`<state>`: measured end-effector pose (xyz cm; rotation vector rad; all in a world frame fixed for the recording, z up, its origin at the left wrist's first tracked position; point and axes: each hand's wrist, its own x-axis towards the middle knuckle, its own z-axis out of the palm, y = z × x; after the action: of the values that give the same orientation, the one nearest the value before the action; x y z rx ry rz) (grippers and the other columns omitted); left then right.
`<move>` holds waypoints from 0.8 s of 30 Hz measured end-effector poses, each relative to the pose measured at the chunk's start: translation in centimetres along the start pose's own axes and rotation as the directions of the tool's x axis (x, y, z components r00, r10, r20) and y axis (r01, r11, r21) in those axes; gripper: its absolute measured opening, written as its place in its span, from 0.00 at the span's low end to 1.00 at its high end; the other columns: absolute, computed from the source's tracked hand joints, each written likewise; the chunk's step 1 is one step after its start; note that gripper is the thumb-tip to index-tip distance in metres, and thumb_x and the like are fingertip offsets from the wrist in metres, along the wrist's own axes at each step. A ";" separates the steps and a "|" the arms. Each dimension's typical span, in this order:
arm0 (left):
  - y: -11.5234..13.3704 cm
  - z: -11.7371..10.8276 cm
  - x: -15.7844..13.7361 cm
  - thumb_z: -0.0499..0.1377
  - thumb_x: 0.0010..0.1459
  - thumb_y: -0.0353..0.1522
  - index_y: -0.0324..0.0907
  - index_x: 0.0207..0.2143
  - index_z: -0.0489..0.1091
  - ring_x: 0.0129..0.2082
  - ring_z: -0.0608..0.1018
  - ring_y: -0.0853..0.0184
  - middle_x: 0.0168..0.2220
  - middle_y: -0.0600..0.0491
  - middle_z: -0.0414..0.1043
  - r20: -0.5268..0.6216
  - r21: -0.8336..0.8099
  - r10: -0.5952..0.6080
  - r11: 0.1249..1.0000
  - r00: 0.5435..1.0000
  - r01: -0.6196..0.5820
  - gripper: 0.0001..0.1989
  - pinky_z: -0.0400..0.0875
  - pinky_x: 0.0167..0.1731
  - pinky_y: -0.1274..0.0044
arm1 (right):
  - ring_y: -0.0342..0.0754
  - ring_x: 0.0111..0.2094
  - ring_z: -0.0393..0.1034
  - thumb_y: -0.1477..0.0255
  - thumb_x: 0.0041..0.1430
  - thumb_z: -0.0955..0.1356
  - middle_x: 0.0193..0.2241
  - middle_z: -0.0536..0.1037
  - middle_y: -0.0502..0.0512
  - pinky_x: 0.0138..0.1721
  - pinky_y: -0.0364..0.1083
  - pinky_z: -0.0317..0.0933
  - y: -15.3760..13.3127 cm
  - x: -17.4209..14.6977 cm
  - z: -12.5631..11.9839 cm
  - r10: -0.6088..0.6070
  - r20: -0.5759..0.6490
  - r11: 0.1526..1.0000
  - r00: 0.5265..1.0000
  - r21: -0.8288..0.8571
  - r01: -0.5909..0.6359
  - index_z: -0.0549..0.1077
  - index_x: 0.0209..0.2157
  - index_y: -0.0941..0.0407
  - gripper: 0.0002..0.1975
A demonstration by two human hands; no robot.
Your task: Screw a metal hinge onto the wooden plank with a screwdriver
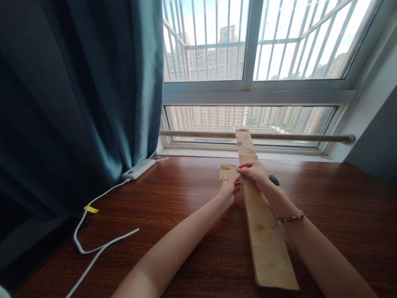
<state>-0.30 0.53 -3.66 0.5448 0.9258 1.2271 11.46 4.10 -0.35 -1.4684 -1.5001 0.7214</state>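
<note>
A long, pale wooden board (267,238) lies lengthwise on the dark brown table, its far end reaching the rail by the window. Left of it sits a short wooden piece (226,171) with a torn-looking surface. My left hand (230,188) is at the gap between the two, fingers pinched around a small metal piece (238,170) whose kind I cannot make out. Resting over the board, my right hand (254,170) has its fingertips closed on the same small piece. Just right of that hand, a black and yellow tool handle (275,181) shows, partly hidden by my forearm.
A white power strip (139,169) with a white cable (81,244) lies at the left, near a yellow tag (91,209). The dark curtain (124,82) hangs beside it. Behind the table, a metal rail (288,137) crosses in front of the barred window.
</note>
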 end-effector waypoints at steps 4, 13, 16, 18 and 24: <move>0.1 0.2 -0.1 0.65 0.42 0.31 0.38 0.30 0.71 0.19 0.68 0.76 0.24 0.54 0.69 -0.024 0.012 -0.008 1.000 1.000 0.009 0.10 0.61 0.21 0.81 | 0.42 0.18 0.65 0.70 0.35 0.72 0.16 0.75 0.50 0.20 0.39 0.58 0.2 0.0 0.2 -0.003 -0.036 0.999 0.999 0.033 0.005 0.79 0.27 0.57 0.11; 0.0 0.2 0.0 0.65 0.42 0.32 0.38 0.30 0.70 0.19 0.69 0.75 0.22 0.55 0.69 -0.020 -0.002 -0.027 1.000 0.999 0.027 0.12 0.60 0.22 0.81 | 0.41 0.18 0.65 0.67 0.36 0.71 0.16 0.74 0.50 0.20 0.40 0.57 -0.4 -0.6 0.2 -0.036 -0.068 0.999 0.997 0.039 0.038 0.79 0.27 0.59 0.13; 0.0 0.2 -0.2 0.65 0.40 0.34 0.38 0.28 0.69 0.18 0.68 0.76 0.21 0.56 0.68 -0.010 0.000 -0.021 1.000 1.000 0.021 0.12 0.58 0.21 0.81 | 0.41 0.18 0.65 0.66 0.37 0.71 0.16 0.74 0.50 0.20 0.39 0.56 -0.6 -0.7 0.1 -0.044 -0.089 0.999 0.995 0.013 0.045 0.79 0.28 0.59 0.14; 0.0 0.3 -0.4 0.65 0.40 0.34 0.38 0.28 0.69 0.18 0.68 0.76 0.22 0.56 0.68 -0.006 0.007 -0.013 1.000 1.000 0.013 0.12 0.58 0.21 0.81 | 0.41 0.18 0.64 0.67 0.37 0.71 0.16 0.74 0.49 0.20 0.39 0.54 -0.7 -0.8 0.1 -0.050 -0.102 0.999 0.994 -0.011 0.049 0.79 0.27 0.58 0.13; 0.2 0.3 -0.6 0.66 0.39 0.35 0.38 0.29 0.69 0.19 0.68 0.76 0.23 0.56 0.68 -0.005 0.022 -0.016 1.000 1.000 0.016 0.14 0.59 0.22 0.81 | 0.41 0.19 0.64 0.67 0.37 0.70 0.16 0.73 0.48 0.19 0.39 0.51 -0.6 -0.9 0.2 -0.058 -0.134 0.997 0.989 -0.061 0.050 0.79 0.27 0.55 0.12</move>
<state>-0.22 0.10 -3.14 0.5508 0.9472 1.2057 10.90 3.13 -0.08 -1.4830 -1.4607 0.5386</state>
